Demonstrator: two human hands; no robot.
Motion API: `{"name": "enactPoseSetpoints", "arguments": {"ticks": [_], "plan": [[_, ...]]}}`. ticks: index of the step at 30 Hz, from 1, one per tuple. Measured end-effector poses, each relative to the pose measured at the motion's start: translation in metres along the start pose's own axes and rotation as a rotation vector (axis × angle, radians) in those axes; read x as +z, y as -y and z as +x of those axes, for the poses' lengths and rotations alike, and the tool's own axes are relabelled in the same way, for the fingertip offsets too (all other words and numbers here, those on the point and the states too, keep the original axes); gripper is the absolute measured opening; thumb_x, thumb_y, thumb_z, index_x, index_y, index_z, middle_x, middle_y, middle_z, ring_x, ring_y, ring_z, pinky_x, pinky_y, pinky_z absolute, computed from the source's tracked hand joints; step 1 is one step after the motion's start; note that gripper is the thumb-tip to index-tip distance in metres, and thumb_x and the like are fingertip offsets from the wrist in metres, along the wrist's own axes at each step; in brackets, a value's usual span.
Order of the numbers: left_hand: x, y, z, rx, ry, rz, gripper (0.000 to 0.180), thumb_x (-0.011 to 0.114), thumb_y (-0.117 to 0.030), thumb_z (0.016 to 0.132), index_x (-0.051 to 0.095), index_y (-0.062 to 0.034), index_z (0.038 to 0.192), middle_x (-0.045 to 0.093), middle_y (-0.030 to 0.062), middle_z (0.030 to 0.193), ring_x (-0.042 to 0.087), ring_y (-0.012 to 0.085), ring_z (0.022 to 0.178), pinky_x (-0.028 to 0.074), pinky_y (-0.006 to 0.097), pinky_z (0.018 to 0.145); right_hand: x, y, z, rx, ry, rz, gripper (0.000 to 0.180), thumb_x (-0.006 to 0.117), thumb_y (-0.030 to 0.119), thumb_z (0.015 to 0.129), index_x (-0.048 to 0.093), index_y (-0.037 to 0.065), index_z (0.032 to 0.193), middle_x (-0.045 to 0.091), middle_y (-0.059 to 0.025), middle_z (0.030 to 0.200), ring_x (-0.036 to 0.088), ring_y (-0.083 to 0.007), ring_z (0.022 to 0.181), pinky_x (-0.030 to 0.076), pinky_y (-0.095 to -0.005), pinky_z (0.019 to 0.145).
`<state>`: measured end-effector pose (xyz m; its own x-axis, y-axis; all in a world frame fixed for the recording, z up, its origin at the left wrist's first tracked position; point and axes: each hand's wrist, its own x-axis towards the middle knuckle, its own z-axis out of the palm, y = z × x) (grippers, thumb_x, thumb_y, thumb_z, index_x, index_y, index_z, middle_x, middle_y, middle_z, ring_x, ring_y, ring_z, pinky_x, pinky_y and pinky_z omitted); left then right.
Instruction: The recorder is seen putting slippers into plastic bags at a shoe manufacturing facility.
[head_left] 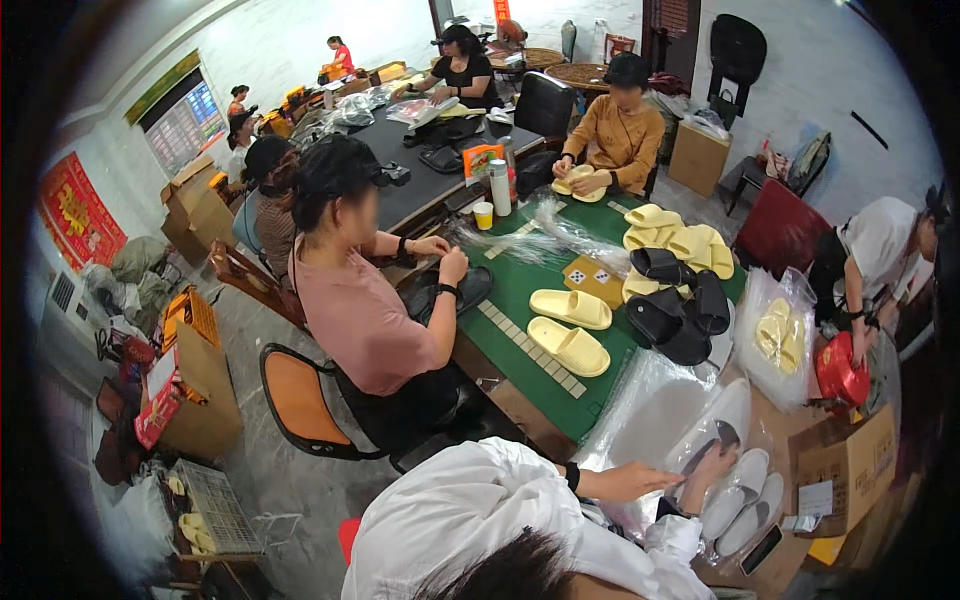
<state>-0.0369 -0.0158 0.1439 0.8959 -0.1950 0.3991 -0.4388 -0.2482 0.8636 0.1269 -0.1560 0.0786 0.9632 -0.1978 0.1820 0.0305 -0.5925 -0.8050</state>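
Note:
Neither of my hands is in view. Directly below me a person in a white top [470, 510] leans over the table's near corner. One of their hands [630, 482] rests on a clear plastic bag [650, 410]. The other hand [712, 462] touches a white slipper inside it. More white slippers [745, 495] lie beside that hand. On the green table [520, 290] lie two pale yellow slippers [570, 345], a heap of black slippers [680, 310] and more yellow ones [680, 240].
A person in pink [360, 310] sits at the table's left on an orange chair [300, 400], handling a black slipper. A person in mustard [622, 135] sits at the far end, another [870, 250] at the right. A cardboard box [850, 465] and a bagged pair of yellow slippers [778, 335] stand at the right.

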Motion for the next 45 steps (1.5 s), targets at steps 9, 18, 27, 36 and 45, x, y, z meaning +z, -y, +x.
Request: {"name": "enactPoseSetpoints", "arguments": {"ticks": [9,18,27,36,45], "plan": [[-0.019,-0.004,-0.007,-0.102,0.506,0.298,0.061,0.05,-0.019,0.083,0.021,-0.0193,0.137,0.058,0.0169,0.085,0.056,0.036,0.072,0.044,0.044,0.067,-0.06,-0.032,0.025,-0.238,-0.05,-0.322,0.034,0.054,0.015,0.078,0.05,-0.009,0.102,0.052,-0.0259,0.1,0.048,-0.0396,0.097,0.037,-0.042,0.087],[-0.029,0.101,-0.04,-0.468,0.763,0.529,0.049,0.054,-0.023,0.076,0.045,-0.0064,0.121,0.056,0.023,0.1,0.054,0.0363,0.093,0.044,0.044,0.079,-0.102,-0.234,0.094,-0.131,0.215,-0.57,0.039,0.058,0.012,0.073,0.052,-0.002,0.109,0.051,-0.0175,0.117,0.047,-0.0375,0.105,0.04,-0.0408,0.087],[-0.055,0.125,-0.075,-0.412,0.696,0.511,0.054,0.054,-0.019,0.078,0.036,-0.0157,0.129,0.047,0.02,0.108,0.052,0.0374,0.093,0.045,0.044,0.077,0.054,-0.071,-0.146,-0.243,-0.283,-0.501,0.047,0.05,0.017,0.078,0.042,-0.011,0.114,0.047,-0.0263,0.114,0.045,-0.0407,0.104,0.032,-0.0443,0.093],[-0.095,0.143,-0.074,-0.386,0.836,0.535,0.048,0.054,-0.023,0.079,0.04,-0.0072,0.123,0.048,0.023,0.105,0.053,0.0398,0.09,0.043,0.047,0.078,0.088,0.01,-0.152,-0.29,0.858,-0.453,0.038,0.056,0.016,0.073,0.044,0.003,0.108,0.048,-0.0216,0.098,0.054,-0.0375,0.088,0.046,-0.0433,0.071],[-0.202,0.204,-0.055,-0.727,-0.34,0.418,0.067,0.056,-0.018,0.08,0.02,0.0026,0.133,0.053,0.0275,0.102,0.051,0.0412,0.093,0.04,0.044,0.081,0.097,-0.011,-0.154,-0.184,0.8,-0.345,0.045,0.062,0.017,0.071,0.041,0.005,0.11,0.045,-0.0188,0.108,0.048,-0.0364,0.099,0.042,-0.0408,0.082]]}}
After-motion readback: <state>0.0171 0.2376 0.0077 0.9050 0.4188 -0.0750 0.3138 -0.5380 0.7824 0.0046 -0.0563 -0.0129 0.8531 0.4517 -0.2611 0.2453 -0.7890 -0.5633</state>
